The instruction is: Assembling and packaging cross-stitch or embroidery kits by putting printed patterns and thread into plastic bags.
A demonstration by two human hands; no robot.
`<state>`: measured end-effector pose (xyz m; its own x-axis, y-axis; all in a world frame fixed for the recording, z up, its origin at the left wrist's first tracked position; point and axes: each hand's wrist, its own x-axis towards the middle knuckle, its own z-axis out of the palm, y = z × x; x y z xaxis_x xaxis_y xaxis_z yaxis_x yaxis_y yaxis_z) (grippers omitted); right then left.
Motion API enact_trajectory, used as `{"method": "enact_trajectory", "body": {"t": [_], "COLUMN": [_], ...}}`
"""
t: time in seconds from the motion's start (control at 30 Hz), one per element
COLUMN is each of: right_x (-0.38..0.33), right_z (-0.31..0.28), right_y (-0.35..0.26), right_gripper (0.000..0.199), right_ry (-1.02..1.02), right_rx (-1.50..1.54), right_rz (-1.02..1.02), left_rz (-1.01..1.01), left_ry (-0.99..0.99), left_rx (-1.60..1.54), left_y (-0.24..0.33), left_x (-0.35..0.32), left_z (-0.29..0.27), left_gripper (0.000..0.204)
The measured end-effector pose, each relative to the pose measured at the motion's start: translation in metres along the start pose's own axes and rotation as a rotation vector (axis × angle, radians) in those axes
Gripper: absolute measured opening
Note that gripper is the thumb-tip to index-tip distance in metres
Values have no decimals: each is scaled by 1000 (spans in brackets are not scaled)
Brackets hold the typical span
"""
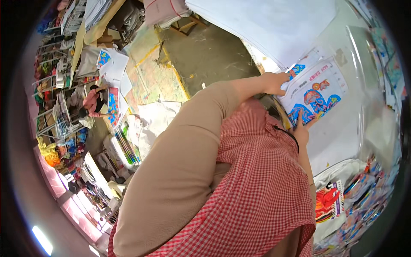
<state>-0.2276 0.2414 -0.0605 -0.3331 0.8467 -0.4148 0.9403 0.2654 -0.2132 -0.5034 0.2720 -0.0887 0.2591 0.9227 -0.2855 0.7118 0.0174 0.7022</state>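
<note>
A white printed sheet (pixel 332 73) with bright blue, orange and red patterned figures and red lettering lies on the table at the right. Under its upper left edge, part of another sheet with a similar blue print (pixel 298 68) shows. My left hand (pixel 275 83) is closed at the left edge of the printed sheet, thumb and fingers pinching the paper there. Lower down, my right hand (pixel 302 130) rests on the sheet's bottom edge, with its fingers spread over the blue print.
A large stack of white paper (pixel 269 21) lies beyond the sheet. Clear plastic (pixel 357 55) covers the table's right side. Colourful packaged prints (pixel 329 201) lie at lower right. Far left, another person (pixel 93 102) bends over a blue and red print (pixel 113 107) beside crowded shelves (pixel 53 81).
</note>
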Motion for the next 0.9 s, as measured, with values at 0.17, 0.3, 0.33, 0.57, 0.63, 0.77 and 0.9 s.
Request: {"method": "enact_trajectory", "body": {"t": [0.17,0.3,0.33,0.57,0.63,0.77,0.9], "right_x": [4,8,9,10,7,11,22], "right_z": [8,7,7,11,-6,-22,-31], "right_y": [8,9,10,24,21,17,46], "right_gripper": [93,94,95,92,89,87,74], "right_ry": [-25,-61,-67,-58,-33,-119,20], "right_rx": [-8,-27,-29,8,-51,-36,147], "right_rz": [-23,-32,-28,-46,-25,-39,-123], "left_rz": [-54,1,-1,-313,-368,-492,-467], "left_ry": [-46,21,24,215,301,327,268], "left_rx": [-83,67,66,-102,-208,111,-284], "left_y": [-2,10,10,50,46,62,84], "left_x": [10,2,2,12,29,41,65], "left_z": [-4,-9,-8,2,18,5,-17], "left_gripper": [65,71,71,67,58,63,66]}}
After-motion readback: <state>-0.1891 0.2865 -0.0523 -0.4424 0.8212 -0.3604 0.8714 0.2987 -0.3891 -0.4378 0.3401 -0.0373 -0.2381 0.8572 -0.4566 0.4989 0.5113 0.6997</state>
